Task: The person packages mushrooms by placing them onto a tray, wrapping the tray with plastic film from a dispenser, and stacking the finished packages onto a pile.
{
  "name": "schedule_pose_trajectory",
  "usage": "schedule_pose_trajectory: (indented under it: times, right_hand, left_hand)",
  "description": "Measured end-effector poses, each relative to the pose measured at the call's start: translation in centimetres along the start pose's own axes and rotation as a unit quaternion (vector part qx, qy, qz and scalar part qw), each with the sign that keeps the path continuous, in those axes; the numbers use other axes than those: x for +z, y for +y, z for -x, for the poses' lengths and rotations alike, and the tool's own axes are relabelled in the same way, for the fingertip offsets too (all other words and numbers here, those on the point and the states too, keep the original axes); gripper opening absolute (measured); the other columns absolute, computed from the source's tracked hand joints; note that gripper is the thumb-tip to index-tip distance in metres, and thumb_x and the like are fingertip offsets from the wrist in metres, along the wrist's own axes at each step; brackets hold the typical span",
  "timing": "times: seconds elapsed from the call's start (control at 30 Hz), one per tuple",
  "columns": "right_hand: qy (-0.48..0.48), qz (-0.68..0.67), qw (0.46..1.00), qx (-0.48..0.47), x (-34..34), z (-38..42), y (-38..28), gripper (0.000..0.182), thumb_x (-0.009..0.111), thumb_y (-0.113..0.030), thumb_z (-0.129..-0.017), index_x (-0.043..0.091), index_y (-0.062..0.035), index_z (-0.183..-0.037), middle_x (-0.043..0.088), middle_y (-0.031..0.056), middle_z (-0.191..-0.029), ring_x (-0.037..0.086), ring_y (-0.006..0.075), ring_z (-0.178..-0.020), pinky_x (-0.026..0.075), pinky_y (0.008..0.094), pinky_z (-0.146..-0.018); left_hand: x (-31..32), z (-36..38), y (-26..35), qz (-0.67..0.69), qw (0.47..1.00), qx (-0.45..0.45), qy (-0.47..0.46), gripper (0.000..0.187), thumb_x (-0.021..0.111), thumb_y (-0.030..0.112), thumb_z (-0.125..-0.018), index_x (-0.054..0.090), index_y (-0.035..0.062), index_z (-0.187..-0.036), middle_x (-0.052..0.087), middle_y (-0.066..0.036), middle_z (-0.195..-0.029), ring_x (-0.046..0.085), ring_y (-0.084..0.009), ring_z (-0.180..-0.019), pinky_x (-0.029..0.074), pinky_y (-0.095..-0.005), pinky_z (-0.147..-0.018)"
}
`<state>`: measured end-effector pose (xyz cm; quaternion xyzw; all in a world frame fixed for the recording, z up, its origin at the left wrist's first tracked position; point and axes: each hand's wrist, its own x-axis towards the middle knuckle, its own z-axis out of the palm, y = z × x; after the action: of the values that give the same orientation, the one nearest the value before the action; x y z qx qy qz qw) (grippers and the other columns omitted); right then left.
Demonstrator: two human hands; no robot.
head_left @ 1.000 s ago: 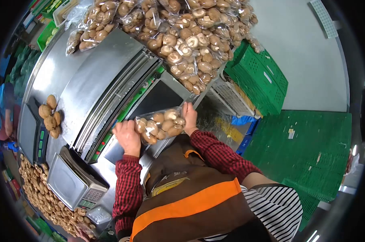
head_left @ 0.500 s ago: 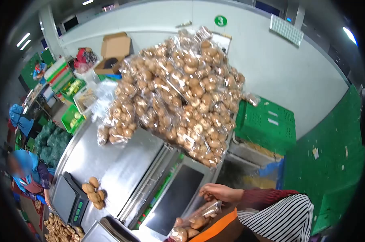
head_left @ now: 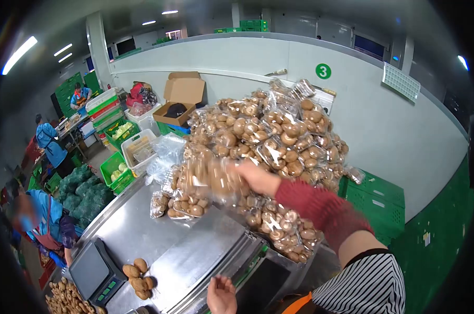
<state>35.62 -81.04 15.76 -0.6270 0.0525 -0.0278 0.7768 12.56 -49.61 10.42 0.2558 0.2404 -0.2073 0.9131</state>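
My right hand (head_left: pixel 255 178) reaches out over the pile of bagged mushrooms (head_left: pixel 294 141), gripping a clear bag of mushrooms (head_left: pixel 211 175) that is smeared by motion. A maroon knitted sleeve covers that forearm. Low in the view, my left hand (head_left: pixel 222 295) hangs near the front edge of the steel wrapping surface (head_left: pixel 195 256), its fingers loosely curled and apart, holding nothing. Several loose mushrooms (head_left: pixel 138 278) lie on the steel table beside the scale (head_left: pixel 96 269).
A co-worker (head_left: pixel 46 222) in blue stands at the left, near a heap of mushrooms (head_left: pixel 72 298). Behind the pile are an open cardboard box (head_left: pixel 182 97) and a white wall. Green crates (head_left: pixel 376 201) stand at the right; a white basket (head_left: pixel 138 152) is at the back left.
My right hand has moved from near my body up and forward to the pile, with the bag. My left hand has come into view, and the camera view has shifted.
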Motion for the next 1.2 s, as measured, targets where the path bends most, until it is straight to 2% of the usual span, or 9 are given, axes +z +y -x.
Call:
schedule_pose_trajectory:
  times: [0.13, 0.23, 0.43, 0.6, 0.73, 0.83, 0.97, 1.07, 1.2]
  right_hand:
    - [0.149, -0.094, 0.976, -0.131, -1.0, -14.2, -10.2, 0.037, 0.068, -0.034, -0.091, 0.063, -0.0016, -0.108, 0.066, 0.0064, -0.081, 0.066, 0.0172, -0.072, 0.057, 0.0295, -0.06]
    - [0.167, -0.122, 0.976, -0.068, 0.3, -18.3, -12.4, 0.052, 0.066, -0.035, -0.093, 0.051, 0.0014, -0.127, 0.067, 0.014, -0.09, 0.069, 0.0231, -0.082, 0.058, 0.0303, -0.065]
    - [-0.175, 0.01, 0.972, 0.154, 17.8, -15.9, 3.9, 0.045, 0.065, -0.031, -0.093, 0.056, 0.0029, -0.121, 0.069, 0.0157, -0.1, 0.069, 0.0222, -0.083, 0.057, 0.0321, -0.071]
    - [-0.379, 0.334, 0.837, -0.211, 35.0, -7.2, 14.5, 0.059, 0.067, -0.05, -0.085, 0.066, -0.0015, -0.117, 0.066, 0.0163, -0.115, 0.065, 0.0298, -0.101, 0.052, 0.0385, -0.089]
    - [-0.5, 0.329, 0.735, -0.318, 43.4, -2.9, 17.8, 0.064, 0.066, -0.056, -0.083, 0.065, -0.0029, -0.12, 0.061, 0.0203, -0.125, 0.059, 0.0355, -0.113, 0.045, 0.0427, -0.1]
    - [-0.599, 0.394, 0.683, -0.142, 43.9, -1.2, 19.1, 0.064, 0.066, -0.057, -0.08, 0.066, -0.0044, -0.117, 0.066, 0.0216, -0.115, 0.061, 0.0361, -0.109, 0.046, 0.0408, -0.097]
    - [-0.444, 0.397, 0.802, -0.05, 37.2, 0.9, 19.4, 0.056, 0.067, -0.053, -0.081, 0.068, -0.0057, -0.111, 0.068, 0.0183, -0.11, 0.064, 0.0335, -0.103, 0.049, 0.0397, -0.091]
    - [-0.277, 0.465, 0.838, -0.067, 28.9, 4.0, 18.2, 0.052, 0.069, -0.048, -0.083, 0.068, -0.0045, -0.111, 0.067, 0.0181, -0.112, 0.062, 0.0314, -0.108, 0.047, 0.0388, -0.097]
    - [-0.197, 0.492, 0.836, -0.14, 21.8, 7.7, 18.0, 0.057, 0.064, -0.051, -0.085, 0.063, -0.0052, -0.12, 0.063, 0.0192, -0.12, 0.057, 0.039, -0.111, 0.043, 0.0455, -0.099]
  left_hand:
    - [-3.3, -0.4, 0.7, -0.164, 0.978, 0.116, 0.058, 0.018, 0.055, 0.022, -0.1, 0.06, 0.0073, -0.091, 0.06, -0.005, -0.084, 0.056, -0.0148, -0.078, 0.045, -0.0276, -0.072]
    - [-2.1, 1.2, 1.1, -0.206, 0.959, 0.152, 0.122, 0.013, 0.058, 0.015, -0.098, 0.057, 0.0059, -0.089, 0.057, -0.004, -0.081, 0.051, -0.0127, -0.073, 0.043, -0.026, -0.069]
    - [-4.1, 2.2, 3.1, -0.351, 0.829, 0.374, 0.224, 0.01, 0.057, 0.006, -0.095, 0.057, -0.001, -0.088, 0.058, -0.004, -0.079, 0.052, -0.0122, -0.068, 0.045, -0.0252, -0.065]
    - [-9.3, 0.9, 10.6, -0.536, 0.508, 0.532, 0.414, 0.067, 0.073, 0.013, -0.083, 0.039, -0.0034, -0.137, 0.041, -0.021, -0.133, 0.042, -0.0323, -0.123, 0.034, -0.0411, -0.105]
    - [-10.9, -0.7, 14.6, -0.559, 0.503, 0.473, 0.46, 0.109, 0.09, 0.031, -0.066, 0.024, -0.0076, -0.145, 0.032, -0.029, -0.142, 0.033, -0.0416, -0.132, 0.029, -0.0478, -0.111]
    - [-11.8, -4.3, 16.5, -0.584, 0.511, 0.473, 0.418, 0.106, 0.089, 0.04, -0.063, 0.034, -0.0087, -0.14, 0.043, -0.029, -0.133, 0.041, -0.0427, -0.125, 0.033, -0.0487, -0.107]
    - [-12.8, -6.9, 17.2, -0.66, 0.476, 0.483, 0.322, 0.093, 0.087, 0.045, -0.063, 0.047, -0.0073, -0.13, 0.053, -0.026, -0.122, 0.05, -0.0433, -0.114, 0.039, -0.0482, -0.099]
    - [-10.9, -7.2, 14.6, -0.676, 0.546, 0.458, 0.186, 0.083, 0.088, 0.035, -0.063, 0.05, -0.0004, -0.128, 0.056, -0.022, -0.123, 0.045, -0.0453, -0.124, 0.035, -0.0503, -0.106]
    - [-8.9, -7.8, 11.8, -0.717, 0.513, 0.47, 0.04, 0.087, 0.09, 0.035, -0.059, 0.049, 0.0, -0.128, 0.057, -0.022, -0.121, 0.048, -0.0448, -0.122, 0.037, -0.0496, -0.104]
